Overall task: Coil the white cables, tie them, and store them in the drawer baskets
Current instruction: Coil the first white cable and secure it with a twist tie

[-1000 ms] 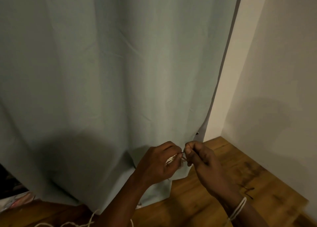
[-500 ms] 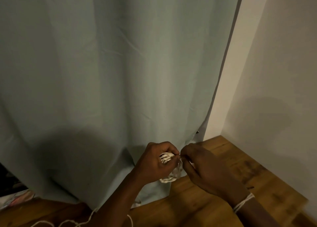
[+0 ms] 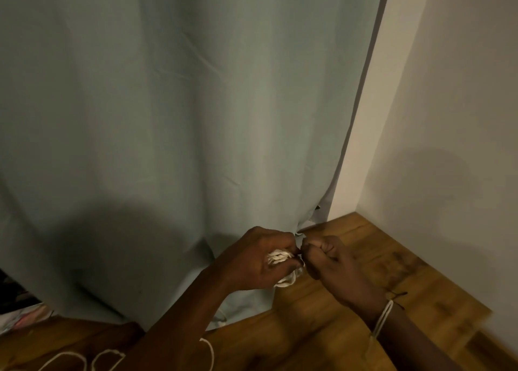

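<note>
A small coiled bundle of white cable (image 3: 281,261) sits in my left hand (image 3: 258,258), which is closed around it above the wooden surface. Part of the bundle hangs out below the palm. My right hand (image 3: 333,264) is right beside it, its thumb and fingertips pinched on something thin at the bundle's edge; what it pinches is too small to make out. More loose white cable (image 3: 92,361) lies on the wood at the bottom left, and a strand loops up beside my left forearm (image 3: 208,351).
A pale grey-green curtain (image 3: 182,104) hangs straight ahead down to the wooden tabletop (image 3: 378,261). Beige walls (image 3: 454,118) close the corner on the right. A white string bracelet (image 3: 382,318) is on my right wrist. Some clutter shows at the far left edge.
The hands have come closer together and dropped slightly. More of the white coil shows in my left hand, and my right hand has turned with its fingertips pressed against the bundle.
</note>
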The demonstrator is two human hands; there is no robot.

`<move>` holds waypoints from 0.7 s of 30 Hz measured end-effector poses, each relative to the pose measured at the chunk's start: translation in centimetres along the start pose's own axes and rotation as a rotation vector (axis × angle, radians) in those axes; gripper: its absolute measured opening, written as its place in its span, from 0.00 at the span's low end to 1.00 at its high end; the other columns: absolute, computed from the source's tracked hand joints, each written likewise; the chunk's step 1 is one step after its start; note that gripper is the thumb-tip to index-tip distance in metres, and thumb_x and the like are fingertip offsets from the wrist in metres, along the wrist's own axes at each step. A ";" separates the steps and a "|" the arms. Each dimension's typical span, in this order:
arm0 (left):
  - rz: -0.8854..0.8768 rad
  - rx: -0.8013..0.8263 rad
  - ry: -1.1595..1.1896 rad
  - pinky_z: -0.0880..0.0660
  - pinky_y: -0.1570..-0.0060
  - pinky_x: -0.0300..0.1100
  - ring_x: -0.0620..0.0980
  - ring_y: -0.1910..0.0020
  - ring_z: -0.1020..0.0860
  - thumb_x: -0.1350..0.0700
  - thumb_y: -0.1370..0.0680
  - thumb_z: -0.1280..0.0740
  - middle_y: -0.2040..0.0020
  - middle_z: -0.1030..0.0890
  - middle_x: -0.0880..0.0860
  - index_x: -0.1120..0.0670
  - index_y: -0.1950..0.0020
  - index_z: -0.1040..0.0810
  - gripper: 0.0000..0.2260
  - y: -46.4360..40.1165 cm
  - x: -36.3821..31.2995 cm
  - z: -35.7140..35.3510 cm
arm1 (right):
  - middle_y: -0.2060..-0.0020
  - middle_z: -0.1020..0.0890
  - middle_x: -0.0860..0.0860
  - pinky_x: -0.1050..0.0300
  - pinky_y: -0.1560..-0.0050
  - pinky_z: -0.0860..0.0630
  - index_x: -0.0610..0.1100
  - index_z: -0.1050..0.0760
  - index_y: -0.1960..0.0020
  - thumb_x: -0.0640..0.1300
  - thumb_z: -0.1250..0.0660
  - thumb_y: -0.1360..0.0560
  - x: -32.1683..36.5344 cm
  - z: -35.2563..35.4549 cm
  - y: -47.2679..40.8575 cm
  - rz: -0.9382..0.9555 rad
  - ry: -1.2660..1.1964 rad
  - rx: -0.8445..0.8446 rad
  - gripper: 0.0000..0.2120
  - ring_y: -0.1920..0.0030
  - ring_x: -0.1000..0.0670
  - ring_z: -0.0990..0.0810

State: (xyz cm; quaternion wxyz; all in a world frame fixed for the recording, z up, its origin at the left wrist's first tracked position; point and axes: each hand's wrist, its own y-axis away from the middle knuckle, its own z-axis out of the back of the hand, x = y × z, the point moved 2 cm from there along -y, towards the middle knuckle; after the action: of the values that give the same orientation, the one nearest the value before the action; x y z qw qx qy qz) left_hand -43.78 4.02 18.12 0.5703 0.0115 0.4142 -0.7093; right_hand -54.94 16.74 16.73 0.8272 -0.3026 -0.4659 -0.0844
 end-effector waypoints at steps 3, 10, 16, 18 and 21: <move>-0.027 0.020 -0.080 0.25 0.57 0.33 0.40 0.58 0.22 0.51 0.23 0.32 0.55 0.17 0.48 0.55 0.49 0.20 0.08 -0.3 0.6 0.1 | 0.78 0.33 0.52 0.56 0.71 0.37 0.43 0.35 0.74 0.51 0.42 0.30 0.2 0.1 0.4 -0.006 -0.074 -0.082 0.18 0.75 0.55 0.35; 0.148 -0.111 -0.040 0.28 0.63 0.28 0.41 0.63 0.19 0.54 0.23 0.31 0.65 0.22 0.39 0.53 0.56 0.22 0.05 1.1 3.0 0.3 | 0.76 0.32 0.47 0.64 0.73 0.37 0.37 0.34 0.71 0.52 0.43 0.28 2.6 3.8 0.3 0.099 0.085 -0.237 0.20 0.75 0.55 0.33; 0.178 -0.075 -0.002 0.27 0.62 0.28 0.42 0.62 0.19 0.54 0.25 0.29 0.63 0.22 0.40 0.47 0.56 0.25 0.05 -0.1 3.2 -0.4 | 0.56 0.16 0.59 0.68 0.58 0.21 0.47 0.17 0.49 0.50 0.31 0.23 0.9 1.4 0.0 0.063 0.296 -0.034 0.08 0.55 0.57 0.18; 0.174 -0.081 0.005 0.28 0.63 0.28 0.44 0.63 0.19 0.51 0.25 0.30 0.63 0.21 0.42 0.47 0.56 0.25 0.04 -0.2 3.4 -0.7 | 0.54 0.15 0.56 0.70 0.56 0.22 0.47 0.17 0.46 0.46 0.31 0.22 0.5 1.1 -0.3 0.137 0.388 -0.025 0.08 0.55 0.59 0.18; 0.162 -0.111 -0.014 0.28 0.64 0.28 0.43 0.64 0.19 0.49 0.25 0.30 0.64 0.20 0.44 0.51 0.56 0.23 0.07 -0.5 3.4 -0.7 | 0.55 0.14 0.54 0.73 0.56 0.24 0.46 0.16 0.47 0.44 0.33 0.22 0.0 1.2 -1.2 0.211 0.510 -0.044 0.08 0.59 0.60 0.20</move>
State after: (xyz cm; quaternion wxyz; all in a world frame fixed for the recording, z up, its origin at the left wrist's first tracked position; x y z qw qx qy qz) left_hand -45.75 1.73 16.28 0.6282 0.0085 0.4466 -0.6371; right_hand -56.25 16.49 17.69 0.9152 -0.3365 -0.2063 -0.0814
